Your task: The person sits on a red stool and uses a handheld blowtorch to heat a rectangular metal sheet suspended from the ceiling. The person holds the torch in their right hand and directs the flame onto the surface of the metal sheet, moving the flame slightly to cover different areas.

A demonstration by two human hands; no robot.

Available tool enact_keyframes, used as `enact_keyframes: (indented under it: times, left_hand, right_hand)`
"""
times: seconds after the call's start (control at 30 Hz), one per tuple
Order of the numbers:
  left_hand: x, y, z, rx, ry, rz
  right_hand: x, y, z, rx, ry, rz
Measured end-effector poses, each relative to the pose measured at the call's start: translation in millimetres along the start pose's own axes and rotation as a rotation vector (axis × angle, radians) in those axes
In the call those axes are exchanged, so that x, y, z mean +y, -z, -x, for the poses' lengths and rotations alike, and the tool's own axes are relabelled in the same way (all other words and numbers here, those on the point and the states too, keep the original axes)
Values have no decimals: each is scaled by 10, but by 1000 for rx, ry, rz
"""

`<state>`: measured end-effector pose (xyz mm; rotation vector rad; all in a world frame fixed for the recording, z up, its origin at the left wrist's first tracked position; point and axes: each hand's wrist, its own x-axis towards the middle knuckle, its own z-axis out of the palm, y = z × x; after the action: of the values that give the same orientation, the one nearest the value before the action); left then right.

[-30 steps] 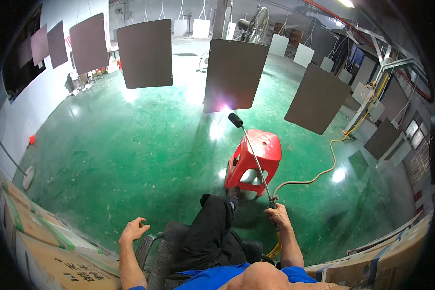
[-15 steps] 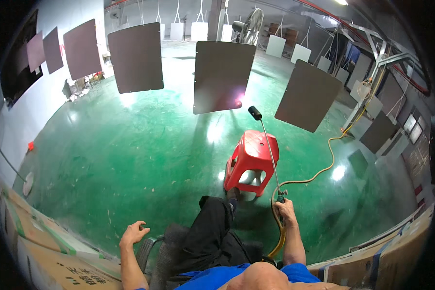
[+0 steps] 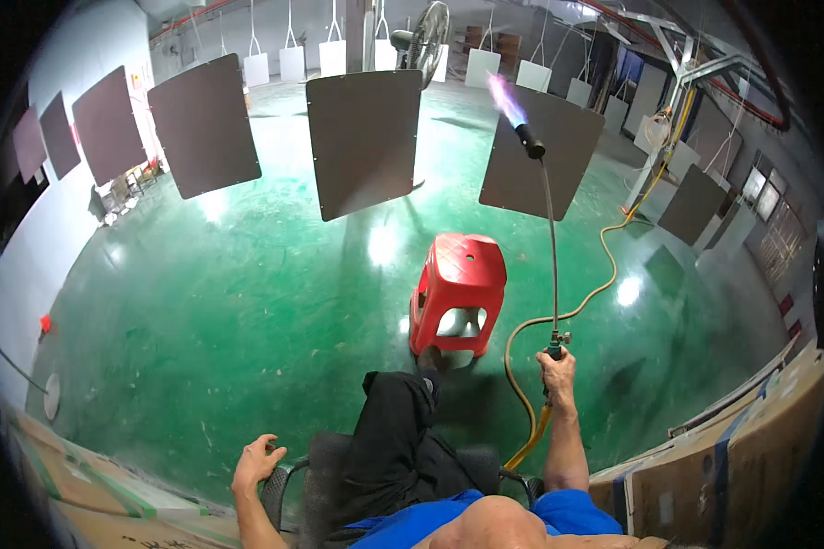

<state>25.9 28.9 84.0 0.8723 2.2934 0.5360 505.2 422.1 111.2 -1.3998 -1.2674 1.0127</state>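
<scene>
Right hand (image 3: 556, 369) was closed in a fist around the handle of a long gas torch (image 3: 550, 247), gripping at the valve end, near right of the scene. The torch wand ran straight up and far from the fist to a dark burner head (image 3: 530, 142), lit, with a pink-violet flame (image 3: 506, 99) tilted up-left. The flame sat in front of the rightmost of three near dark hanging panels (image 3: 558, 174); whether it touched the panel could not be told. A yellow hose (image 3: 558, 316) looped from the handle down past the forearm and off to the far right across the floor.

Left hand (image 3: 258, 460) was half open, fingers loosely curled and spread, holding nothing, resting on or just above the left armrest of a dark chair (image 3: 325, 471); contact not clear. The person sat in that chair, one black-trousered leg (image 3: 394, 430) stretched forward.

A red plastic stool (image 3: 458, 293) stood on the green glossy floor (image 3: 247, 302) just beyond the foot, left of the torch wand and apart from it. Middle dark panel (image 3: 364, 142) and left dark panel (image 3: 203, 123) hung farther left. White panels (image 3: 334, 57) hung far back. Cardboard boxes (image 3: 742, 457) lay near right.
</scene>
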Motion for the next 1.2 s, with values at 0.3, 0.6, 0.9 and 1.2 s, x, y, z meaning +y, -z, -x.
enact_keyframes:
  times: [0.3,0.6,0.9,1.2]
  left_hand:
    - [423,-109,-15,-57,-240,-88]
    - [539,-260,-185,-213,-192,-122]
    - [483,-239,-175,-200,-149,-115]
    - [471,-217,-188,-200,-121,-89]
  right_hand:
    - [-142,74,-130,56,17,72]
    - [444,107,-78,42,31,267]
    - [713,134,108,-90,-105,324]
    - [762,163,235,-112,-211,322]
